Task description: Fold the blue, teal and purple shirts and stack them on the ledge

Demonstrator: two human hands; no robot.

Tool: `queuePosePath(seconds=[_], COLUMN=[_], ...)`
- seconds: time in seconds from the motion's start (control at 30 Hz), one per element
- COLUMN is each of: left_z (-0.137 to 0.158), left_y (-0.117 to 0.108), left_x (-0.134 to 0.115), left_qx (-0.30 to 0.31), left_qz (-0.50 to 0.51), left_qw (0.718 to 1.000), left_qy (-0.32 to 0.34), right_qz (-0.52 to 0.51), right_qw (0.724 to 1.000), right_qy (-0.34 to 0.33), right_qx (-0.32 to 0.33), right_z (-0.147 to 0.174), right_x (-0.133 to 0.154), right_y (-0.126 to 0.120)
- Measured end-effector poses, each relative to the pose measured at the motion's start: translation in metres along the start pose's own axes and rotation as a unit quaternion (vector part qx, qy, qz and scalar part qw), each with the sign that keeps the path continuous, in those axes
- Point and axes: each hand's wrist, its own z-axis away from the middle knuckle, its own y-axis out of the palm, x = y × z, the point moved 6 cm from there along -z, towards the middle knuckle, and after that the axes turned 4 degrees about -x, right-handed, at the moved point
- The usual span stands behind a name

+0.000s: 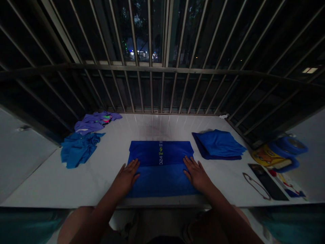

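Head view: left hand (pixel 128 174) and right hand (pixel 197 173) lay spread on blue cloth (pixel 162 181), seemingly half-folded (near part unfolded).

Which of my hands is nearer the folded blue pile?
Right. Your right hand is left of the folded pile, on the blue cloth; your left hand is farther away, on that cloth's left side.

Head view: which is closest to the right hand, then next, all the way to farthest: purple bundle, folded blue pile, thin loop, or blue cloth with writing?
1. Blue cloth with writing: in the middle, right under the right hand.
2. Folded blue pile: just to the right, farther back.
3. Thin loop: farther right, near the front.
4. Purple bundle: back left.
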Motion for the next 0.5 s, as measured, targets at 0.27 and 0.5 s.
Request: queuePosePath(seconds=[0.27,0.5], left_z=[0.117,0.173], left_y=[0.000,-0.040], left_x=[-0.008,0.005], left_qx=[0.002,-0.024], left_qz=[-0.038,-0.014], left_qw=[0.992,0.999], left_qy=[0.124,0.023], right_qz=[0.051,0.055], right_qw=[0.991,0.990], right_qy=[-0.124,-0.130], right_qx=[0.004,-0.025], right_z=[0.108,0.171], right_x=[-0.006,-0.015], right_y=[0.010,0.000])
